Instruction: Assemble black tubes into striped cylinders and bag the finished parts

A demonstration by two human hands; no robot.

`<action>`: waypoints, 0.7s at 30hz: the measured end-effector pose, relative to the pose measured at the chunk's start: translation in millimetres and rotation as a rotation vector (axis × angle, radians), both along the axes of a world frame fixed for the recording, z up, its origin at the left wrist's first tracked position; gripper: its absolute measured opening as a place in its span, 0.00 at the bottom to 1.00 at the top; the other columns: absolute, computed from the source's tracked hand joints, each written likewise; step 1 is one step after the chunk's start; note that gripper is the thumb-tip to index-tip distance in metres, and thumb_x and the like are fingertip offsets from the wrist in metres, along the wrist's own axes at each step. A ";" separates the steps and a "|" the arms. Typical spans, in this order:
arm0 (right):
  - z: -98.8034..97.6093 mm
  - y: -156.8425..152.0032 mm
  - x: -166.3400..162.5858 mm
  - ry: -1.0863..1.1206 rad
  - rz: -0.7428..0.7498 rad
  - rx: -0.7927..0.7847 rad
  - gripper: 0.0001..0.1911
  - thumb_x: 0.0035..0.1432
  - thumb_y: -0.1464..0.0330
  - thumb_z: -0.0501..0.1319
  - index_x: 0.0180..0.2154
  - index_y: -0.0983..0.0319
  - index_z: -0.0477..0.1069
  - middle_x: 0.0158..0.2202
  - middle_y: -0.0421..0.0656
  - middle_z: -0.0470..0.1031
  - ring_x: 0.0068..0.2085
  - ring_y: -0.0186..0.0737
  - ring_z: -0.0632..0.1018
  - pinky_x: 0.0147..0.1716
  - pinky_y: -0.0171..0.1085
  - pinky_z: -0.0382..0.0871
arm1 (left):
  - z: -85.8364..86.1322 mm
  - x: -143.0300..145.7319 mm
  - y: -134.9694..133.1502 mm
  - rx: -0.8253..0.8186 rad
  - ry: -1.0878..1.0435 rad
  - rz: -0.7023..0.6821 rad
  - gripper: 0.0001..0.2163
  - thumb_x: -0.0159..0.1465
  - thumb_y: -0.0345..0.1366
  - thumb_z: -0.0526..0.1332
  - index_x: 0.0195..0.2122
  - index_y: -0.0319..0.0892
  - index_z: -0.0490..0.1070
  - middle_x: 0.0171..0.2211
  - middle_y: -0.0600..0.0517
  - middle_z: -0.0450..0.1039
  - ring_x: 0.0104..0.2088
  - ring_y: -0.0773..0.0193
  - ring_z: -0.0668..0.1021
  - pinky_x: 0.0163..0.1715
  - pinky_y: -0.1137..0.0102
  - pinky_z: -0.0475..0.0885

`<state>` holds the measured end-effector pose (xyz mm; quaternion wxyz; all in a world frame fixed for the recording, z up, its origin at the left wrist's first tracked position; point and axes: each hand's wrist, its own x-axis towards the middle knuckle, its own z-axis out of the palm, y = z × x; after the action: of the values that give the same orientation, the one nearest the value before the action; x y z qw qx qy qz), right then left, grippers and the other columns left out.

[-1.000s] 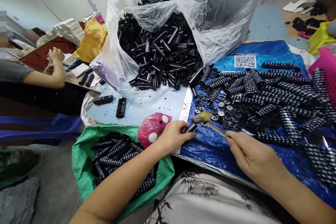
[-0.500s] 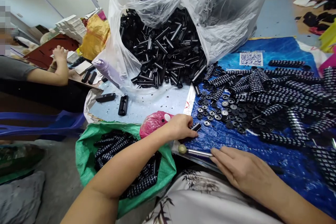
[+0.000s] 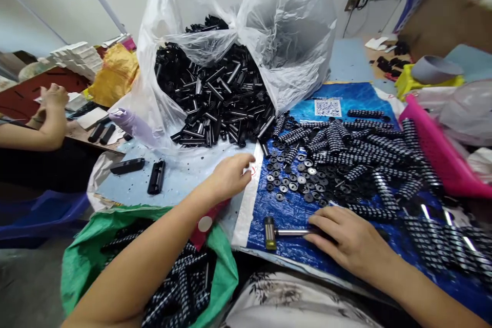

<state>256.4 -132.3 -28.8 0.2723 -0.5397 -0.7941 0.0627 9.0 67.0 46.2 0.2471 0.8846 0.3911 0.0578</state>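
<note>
My right hand [image 3: 348, 241] lies on the blue sheet [image 3: 300, 215] with its fingers laid over the metal handle of a small hammer [image 3: 274, 232], whose head points left. My left hand [image 3: 230, 177] reaches forward over the pale board [image 3: 192, 174], fingers loosely curled, nothing visible in them. It hovers near the mouth of a clear plastic bag [image 3: 269, 36] heaped with black tubes [image 3: 215, 97]. Small black discs [image 3: 292, 179] lie just right of that hand. Several patterned black tubes [image 3: 369, 159] cover the blue sheet further right.
A green bag [image 3: 88, 261] of patterned tubes hangs at the near left edge, with a pink lump [image 3: 205, 220] beside it. Two black parts [image 3: 142, 171] lie on the pale board. A pink tray [image 3: 434, 148] stands right. Another person's arm [image 3: 34, 130] rests at far left.
My right hand swung the hammer down and laid it flat on the blue sheet. My left hand left the small black piece it pinned and reached forward toward the bag.
</note>
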 end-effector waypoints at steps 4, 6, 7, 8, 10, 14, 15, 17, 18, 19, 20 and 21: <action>16.6 25.5 25.5 0.062 -0.253 -0.004 0.11 0.68 0.60 0.57 0.44 0.57 0.74 0.38 0.44 0.82 0.37 0.41 0.82 0.40 0.40 0.75 | -33.5 56.1 43.5 0.388 0.252 -0.130 0.12 0.64 0.24 0.56 0.45 0.41 0.75 0.44 0.43 0.73 0.46 0.54 0.73 0.43 0.62 0.68; 27.4 45.6 44.9 0.053 -0.507 -0.072 0.15 0.69 0.58 0.53 0.44 0.58 0.73 0.39 0.45 0.82 0.38 0.44 0.82 0.41 0.41 0.74 | -41.4 68.1 57.9 0.409 0.253 -0.201 0.08 0.66 0.26 0.57 0.37 0.41 0.76 0.40 0.43 0.73 0.45 0.54 0.73 0.42 0.62 0.67; 32.7 57.6 53.9 0.036 -0.619 -0.113 0.16 0.69 0.57 0.51 0.45 0.59 0.72 0.39 0.47 0.81 0.38 0.46 0.82 0.41 0.42 0.73 | -43.0 71.0 61.8 0.412 0.240 -0.230 0.08 0.66 0.27 0.57 0.33 0.40 0.75 0.38 0.43 0.74 0.44 0.53 0.72 0.42 0.62 0.66; 37.4 70.6 61.7 0.022 -0.691 -0.139 0.17 0.69 0.57 0.51 0.47 0.60 0.71 0.39 0.48 0.81 0.39 0.48 0.82 0.41 0.44 0.73 | -43.3 72.5 63.6 0.422 0.229 -0.257 0.08 0.66 0.27 0.57 0.32 0.40 0.74 0.37 0.43 0.74 0.44 0.53 0.72 0.42 0.61 0.66; 43.9 97.9 72.2 0.000 -0.761 -0.185 0.19 0.68 0.56 0.52 0.50 0.61 0.69 0.40 0.51 0.81 0.40 0.53 0.82 0.41 0.47 0.72 | -40.9 72.7 61.4 0.439 0.197 -0.297 0.08 0.67 0.28 0.57 0.32 0.41 0.73 0.37 0.43 0.74 0.44 0.53 0.72 0.43 0.61 0.65; 43.2 140.2 75.7 -0.026 -0.815 -0.313 0.23 0.61 0.54 0.60 0.48 0.65 0.69 0.36 0.58 0.79 0.39 0.62 0.81 0.41 0.53 0.70 | -32.9 63.8 45.6 0.452 0.137 -0.257 0.08 0.69 0.28 0.54 0.34 0.42 0.70 0.37 0.46 0.73 0.39 0.58 0.73 0.42 0.64 0.65; 41.1 145.1 75.3 -0.023 -0.812 -0.337 0.22 0.59 0.56 0.62 0.46 0.66 0.70 0.35 0.58 0.79 0.39 0.62 0.81 0.41 0.53 0.70 | -31.6 59.5 40.5 0.449 0.118 -0.210 0.09 0.69 0.29 0.53 0.33 0.42 0.68 0.35 0.47 0.73 0.36 0.60 0.72 0.39 0.65 0.65; 36.9 146.5 76.2 0.006 -0.797 -0.358 0.18 0.57 0.58 0.64 0.43 0.65 0.70 0.34 0.58 0.78 0.39 0.61 0.80 0.43 0.54 0.70 | -29.8 49.0 28.7 0.394 -0.003 -0.030 0.10 0.69 0.32 0.53 0.29 0.43 0.65 0.30 0.51 0.69 0.31 0.62 0.70 0.33 0.68 0.63; 35.2 143.3 77.6 0.033 -0.788 -0.353 0.18 0.57 0.59 0.63 0.44 0.65 0.70 0.34 0.57 0.78 0.40 0.60 0.80 0.44 0.54 0.69 | -29.2 43.2 21.5 0.324 -0.111 0.092 0.11 0.69 0.35 0.54 0.27 0.43 0.63 0.27 0.53 0.67 0.29 0.63 0.69 0.31 0.69 0.62; 33.9 137.8 79.2 0.070 -0.778 -0.337 0.18 0.58 0.59 0.62 0.45 0.65 0.70 0.35 0.56 0.78 0.40 0.59 0.80 0.45 0.54 0.69 | -28.5 37.7 13.1 0.216 -0.242 0.223 0.13 0.68 0.37 0.55 0.25 0.44 0.62 0.25 0.54 0.64 0.28 0.65 0.67 0.30 0.70 0.61; 32.9 130.1 80.5 0.118 -0.767 -0.314 0.20 0.59 0.58 0.61 0.48 0.64 0.69 0.37 0.55 0.78 0.40 0.57 0.80 0.46 0.54 0.69 | -27.7 32.6 3.7 0.075 -0.385 0.350 0.14 0.67 0.40 0.57 0.25 0.44 0.61 0.23 0.56 0.62 0.26 0.66 0.66 0.28 0.71 0.60; 32.1 120.5 80.8 0.176 -0.751 -0.290 0.22 0.59 0.56 0.59 0.51 0.63 0.68 0.38 0.54 0.78 0.39 0.55 0.80 0.46 0.53 0.70 | -26.7 28.4 -6.6 -0.088 -0.525 0.459 0.14 0.65 0.41 0.59 0.25 0.44 0.61 0.23 0.57 0.61 0.25 0.67 0.66 0.27 0.72 0.60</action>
<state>337.3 -11.7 3.3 0.2641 -0.8174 -0.4985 0.1163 37.4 60.5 19.5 0.3576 0.7171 0.5050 0.3205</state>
